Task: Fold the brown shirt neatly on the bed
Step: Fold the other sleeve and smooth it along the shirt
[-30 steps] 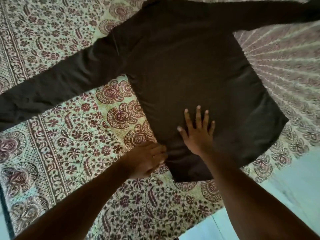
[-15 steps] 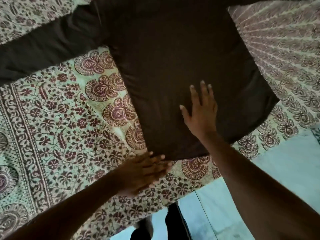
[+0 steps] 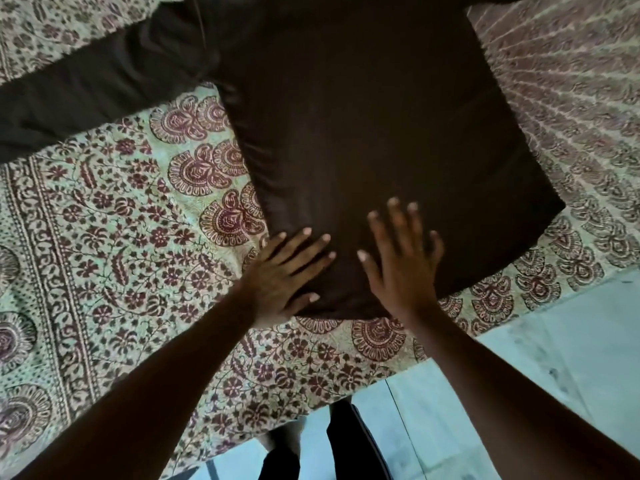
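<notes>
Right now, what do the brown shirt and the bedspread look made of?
Brown shirt: soft matte fabric, possibly cotton or a blend; it lies limp, with faint creases near the left sleeve. Bedspread: thin printed cloth, likely cotton; flat floral pattern, no sheen. Exact fibres cannot be told.

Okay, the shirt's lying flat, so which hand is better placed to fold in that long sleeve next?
Probably the left. The left hand rests flat at the shirt's near left corner, on the side where the sleeve stretches out over the bedspread. The right hand lies flat farther right.
</notes>
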`<action>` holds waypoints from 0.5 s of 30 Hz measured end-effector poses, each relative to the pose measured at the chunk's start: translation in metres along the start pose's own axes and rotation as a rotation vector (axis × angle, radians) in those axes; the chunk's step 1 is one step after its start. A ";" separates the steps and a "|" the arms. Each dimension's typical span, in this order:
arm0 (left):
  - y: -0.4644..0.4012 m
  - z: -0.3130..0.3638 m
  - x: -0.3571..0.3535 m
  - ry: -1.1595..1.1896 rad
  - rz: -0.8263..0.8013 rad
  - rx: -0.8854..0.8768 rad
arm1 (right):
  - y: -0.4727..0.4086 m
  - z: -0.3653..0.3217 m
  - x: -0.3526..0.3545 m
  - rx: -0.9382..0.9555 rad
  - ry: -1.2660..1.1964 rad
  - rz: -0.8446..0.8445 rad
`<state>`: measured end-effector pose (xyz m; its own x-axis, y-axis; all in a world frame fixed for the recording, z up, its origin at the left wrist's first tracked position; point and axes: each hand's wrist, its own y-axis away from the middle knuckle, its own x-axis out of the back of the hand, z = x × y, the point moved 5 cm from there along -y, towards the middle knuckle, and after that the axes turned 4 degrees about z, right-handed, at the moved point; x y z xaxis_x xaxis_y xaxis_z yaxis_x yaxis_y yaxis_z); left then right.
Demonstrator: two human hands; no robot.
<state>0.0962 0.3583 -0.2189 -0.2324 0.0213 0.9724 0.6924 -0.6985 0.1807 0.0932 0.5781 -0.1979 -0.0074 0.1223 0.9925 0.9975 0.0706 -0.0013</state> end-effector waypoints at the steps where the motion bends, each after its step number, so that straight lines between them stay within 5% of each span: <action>1: 0.009 0.008 -0.005 0.010 -0.018 -0.003 | -0.005 0.007 -0.005 -0.050 0.040 -0.067; 7: 0.066 0.015 -0.009 0.130 0.088 0.271 | 0.029 -0.020 -0.025 0.844 -0.079 -0.243; 12: 0.077 0.005 -0.011 0.178 0.145 0.293 | -0.063 -0.035 -0.025 0.279 -0.156 -0.046; 15: 0.071 -0.017 -0.005 0.234 0.260 0.449 | -0.056 -0.067 -0.042 0.406 -0.116 -0.084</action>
<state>0.1347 0.2963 -0.2135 -0.1253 -0.3052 0.9440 0.9575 -0.2864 0.0345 0.0424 0.5027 -0.2309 -0.1184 0.2085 0.9708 0.8847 0.4661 0.0078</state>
